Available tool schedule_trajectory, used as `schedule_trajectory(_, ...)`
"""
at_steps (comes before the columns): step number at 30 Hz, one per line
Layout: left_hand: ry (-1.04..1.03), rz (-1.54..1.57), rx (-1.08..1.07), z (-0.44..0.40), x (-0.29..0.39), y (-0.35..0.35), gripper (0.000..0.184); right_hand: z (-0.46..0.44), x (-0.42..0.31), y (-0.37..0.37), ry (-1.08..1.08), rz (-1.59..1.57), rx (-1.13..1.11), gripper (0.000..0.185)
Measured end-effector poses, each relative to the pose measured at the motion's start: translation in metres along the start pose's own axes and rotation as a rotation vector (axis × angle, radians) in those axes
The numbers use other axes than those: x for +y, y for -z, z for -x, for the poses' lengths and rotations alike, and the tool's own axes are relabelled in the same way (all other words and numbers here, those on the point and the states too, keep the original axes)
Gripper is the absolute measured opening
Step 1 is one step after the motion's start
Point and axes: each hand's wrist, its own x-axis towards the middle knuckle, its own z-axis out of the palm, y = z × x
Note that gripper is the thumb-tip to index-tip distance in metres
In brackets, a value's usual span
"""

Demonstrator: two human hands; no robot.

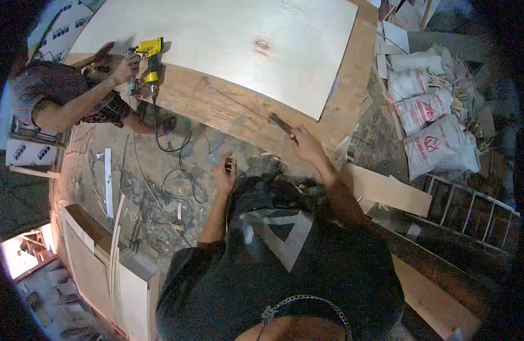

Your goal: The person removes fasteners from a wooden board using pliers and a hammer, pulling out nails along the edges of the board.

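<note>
My right hand (307, 145) is closed around the handle of a hammer (282, 125), whose head points up and left over the near edge of the wooden worktable (216, 94). My left hand (226, 170) hangs in front of the table with its fingers curled; whether it holds something small cannot be made out. On the table lies a large pale plywood sheet (233, 40) with a dark knot. At the left, a co-worker's hand (125, 69) is at a yellow and black air nailer (150, 54) near the sheet's lower left edge.
An air hose (159, 142) runs from the nailer down to the littered floor. White printed sacks (429, 142) with wood scraps stand at the right, above a metal ladder (472, 210). Boards (134, 267) stand at the lower left. The co-worker (51, 94) crouches at the left.
</note>
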Motion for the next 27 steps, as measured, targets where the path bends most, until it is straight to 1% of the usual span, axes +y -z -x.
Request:
schedule_trajectory(1,0.010,0.032,-0.011,-0.001,-0.001,0.004,0.031,-0.008,-0.007,0.011,-0.070,0.004,-0.060,0.027)
schedule_trajectory(2,0.010,0.048,-0.010,-0.001,-0.002,0.008,0.031,-0.014,-0.003,0.009,-0.073,0.020,-0.060,0.027)
schedule_trajectory(4,0.077,0.025,0.003,0.001,-0.001,0.015,0.030,-0.025,0.012,0.007,-0.069,0.027,-0.068,0.026)
schedule_trajectory(5,0.073,0.036,-0.006,0.001,-0.004,0.020,0.031,-0.025,0.011,0.011,-0.041,0.002,-0.051,0.024)
schedule_trajectory(6,0.094,0.039,0.038,-0.001,-0.014,0.020,0.031,-0.022,0.008,0.012,0.005,-0.027,-0.045,0.023)
schedule_trajectory(8,0.097,0.024,0.064,0.009,-0.036,0.015,0.032,-0.011,0.006,0.010,0.059,-0.124,-0.089,0.018)
schedule_trajectory(9,0.185,0.038,0.013,0.012,-0.034,0.018,0.033,-0.018,0.035,-0.013,0.034,-0.154,-0.155,0.014)
schedule_trajectory(10,0.272,0.065,-0.029,0.012,-0.031,0.021,0.033,0.001,0.012,-0.011,0.005,-0.244,-0.070,0.013)
schedule_trajectory(11,0.235,0.042,-0.036,0.013,-0.028,0.022,0.033,0.004,0.019,-0.024,-0.234,-0.375,-0.175,0.014)
schedule_trajectory(12,0.192,0.014,-0.057,0.015,-0.026,0.021,0.033,0.012,0.011,-0.027,-0.261,-0.528,-0.223,0.016)
schedule_trajectory(13,0.187,0.062,-0.065,0.019,-0.027,0.013,0.032,0.013,0.051,-0.054,0.148,-0.162,-0.066,0.015)
schedule_trajectory(14,0.158,0.097,-0.086,0.019,-0.029,0.007,0.032,0.019,0.024,-0.049,-0.142,-0.494,-0.232,0.014)
schedule_trajectory(15,0.186,0.239,-0.117,0.017,-0.019,0.006,0.033,0.017,0.021,-0.054,-0.014,-0.309,-0.220,0.013)
schedule_trajectory(16,0.200,0.383,-0.156,0.016,-0.008,0.002,0.035,0.016,0.007,-0.058,-0.053,-0.485,-0.285,0.013)
schedule_trajectory(17,0.197,0.473,-0.146,0.015,-0.012,-0.014,0.039,0.018,-0.027,-0.051,-0.060,-0.600,-0.312,0.014)
schedule_trajectory(18,0.192,0.571,-0.145,0.016,-0.015,-0.028,0.044,0.015,-0.046,-0.050,-0.031,-0.601,-0.324,0.014)
schedule_trajectory(19,0.188,0.560,-0.117,0.019,-0.017,-0.036,0.044,0.011,-0.059,-0.050,-0.058,-0.565,-0.381,0.014)
schedule_trajectory(20,0.190,0.549,-0.157,0.019,-0.017,-0.041,0.049,0.002,-0.065,-0.050,-0.083,-0.528,-0.438,0.015)
schedule_trajectory(21,0.195,0.536,-0.197,0.020,-0.016,-0.048,0.055,-0.010,-0.035,-0.076,0.101,-0.519,-0.369,0.015)
schedule_trajectory(22,0.197,0.517,-0.171,0.021,-0.014,-0.051,0.055,-0.018,-0.033,-0.075,0.128,-0.530,-0.382,0.015)
schedule_trajectory(24,0.396,0.392,-0.141,0.023,-0.019,-0.043,0.062,-0.041,-0.039,-0.076,0.360,-0.381,-0.230,0.017)
schedule_trajectory(25,0.474,0.224,-0.132,0.024,-0.027,-0.033,0.062,-0.053,-0.044,-0.073,0.326,-0.437,-0.282,0.021)
schedule_trajectory(26,0.552,0.059,-0.127,0.033,-0.033,-0.027,0.063,-0.066,-0.037,-0.084,0.333,-0.471,-0.259,0.021)
schedule_trajectory(27,0.600,0.046,-0.013,0.058,-0.076,-0.049,0.061,-0.082,-0.029,-0.101,0.306,-0.434,-0.234,0.024)
